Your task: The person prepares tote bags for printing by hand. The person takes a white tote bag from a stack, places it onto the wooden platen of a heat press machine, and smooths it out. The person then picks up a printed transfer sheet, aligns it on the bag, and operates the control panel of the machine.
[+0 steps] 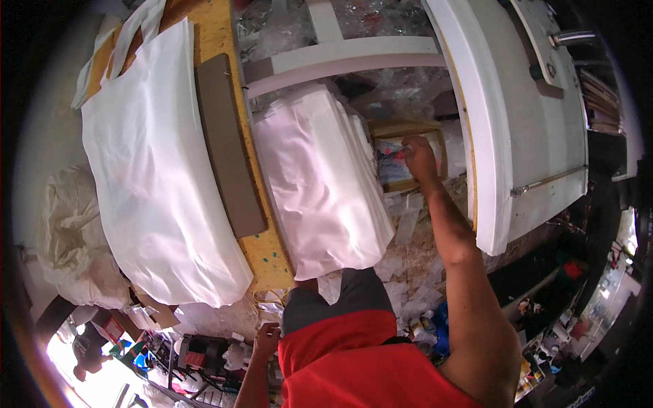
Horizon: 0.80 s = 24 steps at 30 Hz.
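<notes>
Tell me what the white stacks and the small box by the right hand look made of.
White stacks: thin, slightly glossy fabric or plastic sheet, judging by soft folds and sheen. Small box touched by the right hand: likely brown cardboard, matte.

white fabric stack, yellow table edge; red shirt

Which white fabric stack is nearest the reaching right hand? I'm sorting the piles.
The pinkish-white stack below the yellow bench edge, beside the right hand; the larger white pile lies on the bench, farther left.

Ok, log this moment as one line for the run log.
right hand: reaching into small cardboard box | left hand: low by red shirt, holding nothing visible | white fabric stack: beside box
</notes>
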Available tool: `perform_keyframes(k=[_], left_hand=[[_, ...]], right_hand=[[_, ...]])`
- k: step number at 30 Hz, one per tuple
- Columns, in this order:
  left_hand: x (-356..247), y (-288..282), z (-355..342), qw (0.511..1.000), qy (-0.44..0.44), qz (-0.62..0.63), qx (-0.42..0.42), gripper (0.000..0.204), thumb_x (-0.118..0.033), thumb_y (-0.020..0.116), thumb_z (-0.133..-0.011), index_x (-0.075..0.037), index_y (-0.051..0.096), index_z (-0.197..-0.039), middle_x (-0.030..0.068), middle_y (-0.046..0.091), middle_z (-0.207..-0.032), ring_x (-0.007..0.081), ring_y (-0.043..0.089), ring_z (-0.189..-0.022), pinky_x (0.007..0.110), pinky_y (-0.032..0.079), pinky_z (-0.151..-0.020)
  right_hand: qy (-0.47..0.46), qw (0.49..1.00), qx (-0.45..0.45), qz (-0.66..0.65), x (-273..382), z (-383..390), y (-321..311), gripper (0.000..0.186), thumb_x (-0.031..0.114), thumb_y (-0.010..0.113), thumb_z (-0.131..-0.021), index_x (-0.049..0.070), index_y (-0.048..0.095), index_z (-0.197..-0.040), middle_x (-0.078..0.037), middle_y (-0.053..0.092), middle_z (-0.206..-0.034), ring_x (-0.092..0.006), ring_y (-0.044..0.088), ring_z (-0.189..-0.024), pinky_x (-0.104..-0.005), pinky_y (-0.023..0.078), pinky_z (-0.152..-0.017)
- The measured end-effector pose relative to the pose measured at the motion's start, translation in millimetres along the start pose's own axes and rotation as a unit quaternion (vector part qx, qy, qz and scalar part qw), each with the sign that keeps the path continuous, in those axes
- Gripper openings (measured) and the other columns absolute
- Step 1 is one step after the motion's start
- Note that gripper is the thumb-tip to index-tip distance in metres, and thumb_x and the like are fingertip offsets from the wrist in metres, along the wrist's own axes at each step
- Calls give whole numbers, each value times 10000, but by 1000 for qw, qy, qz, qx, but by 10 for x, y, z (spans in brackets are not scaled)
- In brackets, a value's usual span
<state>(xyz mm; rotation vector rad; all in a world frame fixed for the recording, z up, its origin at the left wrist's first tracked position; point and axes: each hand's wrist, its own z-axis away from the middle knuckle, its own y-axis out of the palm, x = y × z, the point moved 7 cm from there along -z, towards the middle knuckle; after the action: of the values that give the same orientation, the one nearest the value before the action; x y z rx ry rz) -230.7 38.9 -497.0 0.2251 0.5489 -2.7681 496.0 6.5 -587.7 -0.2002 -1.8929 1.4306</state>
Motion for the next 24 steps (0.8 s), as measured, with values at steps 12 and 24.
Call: perform_keyframes(k=[12, 24], left_hand=[[81, -19, -239, 997, 76, 19, 2, 286, -188, 640, -937, -19, 656, -1167, 133, 729, -938, 210, 722, -770, 356, 584, -708], [19, -317, -197, 989, 134, -37, -42, 275, -203, 651, -919, -20, 673, -1122, 164, 726, -1016, 297, 720, -911, 420, 572, -823]], right_hand=[[158, 985, 57, -45, 80, 134, -359, 186, 146, 652, -916, 85, 722, -1076, -165, 695, -1065, -374, 655, -995, -443, 530, -862], [134, 990, 30, 26, 268, 414, -616, 150, 109, 683, -850, 41, 584, -939, -219, 633, -875, -453, 632, -880, -543, 490, -732]])
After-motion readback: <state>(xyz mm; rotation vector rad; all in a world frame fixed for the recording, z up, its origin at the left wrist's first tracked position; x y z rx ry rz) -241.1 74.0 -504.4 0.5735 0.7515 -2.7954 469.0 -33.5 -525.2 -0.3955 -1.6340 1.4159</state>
